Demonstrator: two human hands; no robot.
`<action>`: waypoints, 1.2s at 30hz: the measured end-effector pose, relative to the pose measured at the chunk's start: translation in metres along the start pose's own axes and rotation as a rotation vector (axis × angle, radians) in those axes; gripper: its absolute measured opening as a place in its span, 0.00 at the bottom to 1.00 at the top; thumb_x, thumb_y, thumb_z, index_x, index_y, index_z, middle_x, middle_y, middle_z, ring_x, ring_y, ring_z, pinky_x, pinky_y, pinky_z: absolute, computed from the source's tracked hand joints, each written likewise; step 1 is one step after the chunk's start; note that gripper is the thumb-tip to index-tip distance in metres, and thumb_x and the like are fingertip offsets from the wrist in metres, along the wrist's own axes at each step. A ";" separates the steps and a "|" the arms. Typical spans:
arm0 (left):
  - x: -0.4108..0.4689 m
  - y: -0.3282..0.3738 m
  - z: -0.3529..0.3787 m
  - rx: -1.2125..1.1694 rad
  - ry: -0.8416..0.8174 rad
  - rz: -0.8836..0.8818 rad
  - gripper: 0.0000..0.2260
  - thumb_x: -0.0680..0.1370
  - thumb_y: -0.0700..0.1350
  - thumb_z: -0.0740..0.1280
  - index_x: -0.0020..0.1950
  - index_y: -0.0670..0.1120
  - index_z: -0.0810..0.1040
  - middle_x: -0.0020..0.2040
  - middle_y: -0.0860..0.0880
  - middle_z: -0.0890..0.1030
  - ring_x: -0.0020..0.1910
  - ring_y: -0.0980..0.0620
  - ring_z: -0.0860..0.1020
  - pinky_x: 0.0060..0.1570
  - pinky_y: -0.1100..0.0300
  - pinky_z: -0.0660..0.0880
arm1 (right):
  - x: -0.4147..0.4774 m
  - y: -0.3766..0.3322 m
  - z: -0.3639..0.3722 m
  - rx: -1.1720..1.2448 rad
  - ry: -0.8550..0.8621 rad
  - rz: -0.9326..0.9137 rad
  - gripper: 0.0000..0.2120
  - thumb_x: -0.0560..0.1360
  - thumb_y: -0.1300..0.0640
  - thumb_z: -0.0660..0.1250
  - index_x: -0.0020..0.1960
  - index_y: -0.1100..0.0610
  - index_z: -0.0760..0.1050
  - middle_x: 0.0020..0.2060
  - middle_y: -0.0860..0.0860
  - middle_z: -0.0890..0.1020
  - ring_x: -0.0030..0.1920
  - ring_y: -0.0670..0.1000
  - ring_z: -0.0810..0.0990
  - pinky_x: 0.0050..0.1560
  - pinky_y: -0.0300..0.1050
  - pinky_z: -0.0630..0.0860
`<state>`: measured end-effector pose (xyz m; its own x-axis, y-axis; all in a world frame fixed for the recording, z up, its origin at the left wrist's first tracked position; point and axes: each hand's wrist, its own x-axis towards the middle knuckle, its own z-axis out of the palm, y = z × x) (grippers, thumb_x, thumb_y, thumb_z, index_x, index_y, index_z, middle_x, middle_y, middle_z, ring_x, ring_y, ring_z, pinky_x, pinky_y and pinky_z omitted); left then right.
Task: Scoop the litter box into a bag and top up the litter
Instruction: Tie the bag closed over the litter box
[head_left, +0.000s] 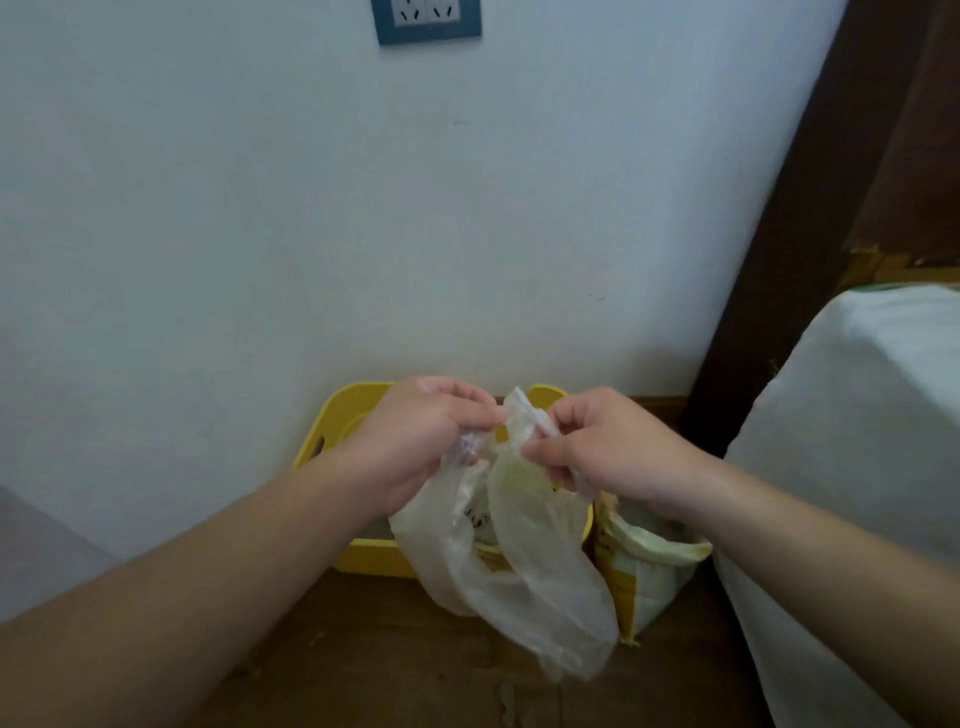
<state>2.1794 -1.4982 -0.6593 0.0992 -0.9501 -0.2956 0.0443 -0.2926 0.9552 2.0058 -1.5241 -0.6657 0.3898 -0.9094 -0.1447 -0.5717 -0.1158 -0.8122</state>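
Pinching crinkled translucent plastic bag (519, 561); both hands.

Both hands (415, 441) on plastic bag (519, 561)

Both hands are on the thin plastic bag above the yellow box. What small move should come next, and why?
Probably draw the hands apart to spread the bag's mouth open. The left hand and right hand each pinch the top of the plastic bag, which hangs limp and crumpled in front of the yellow litter box, so nothing could be scooped into it yet.
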 end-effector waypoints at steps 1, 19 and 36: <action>-0.003 -0.002 -0.003 -0.022 -0.029 0.012 0.07 0.70 0.30 0.73 0.40 0.41 0.79 0.33 0.44 0.78 0.28 0.50 0.76 0.31 0.59 0.74 | -0.001 -0.001 0.001 -0.067 0.017 -0.018 0.12 0.73 0.56 0.73 0.37 0.64 0.79 0.26 0.52 0.79 0.26 0.47 0.74 0.31 0.40 0.70; -0.021 -0.008 -0.010 0.313 0.005 0.444 0.11 0.67 0.36 0.79 0.38 0.49 0.81 0.31 0.52 0.82 0.30 0.57 0.77 0.34 0.62 0.73 | -0.014 -0.020 -0.004 -0.449 0.172 -0.179 0.25 0.75 0.44 0.68 0.26 0.56 0.65 0.19 0.49 0.68 0.21 0.46 0.65 0.25 0.43 0.62; -0.022 -0.030 -0.010 0.295 -0.093 0.444 0.12 0.67 0.34 0.79 0.33 0.50 0.82 0.40 0.52 0.85 0.41 0.51 0.84 0.45 0.57 0.78 | -0.007 -0.011 0.003 0.440 -0.065 -0.077 0.10 0.69 0.73 0.73 0.46 0.61 0.83 0.37 0.59 0.84 0.36 0.51 0.81 0.38 0.42 0.80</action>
<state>2.1862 -1.4676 -0.6815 -0.0445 -0.9909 0.1266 -0.2639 0.1339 0.9552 2.0118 -1.5154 -0.6577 0.4722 -0.8760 -0.0980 -0.1828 0.0114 -0.9831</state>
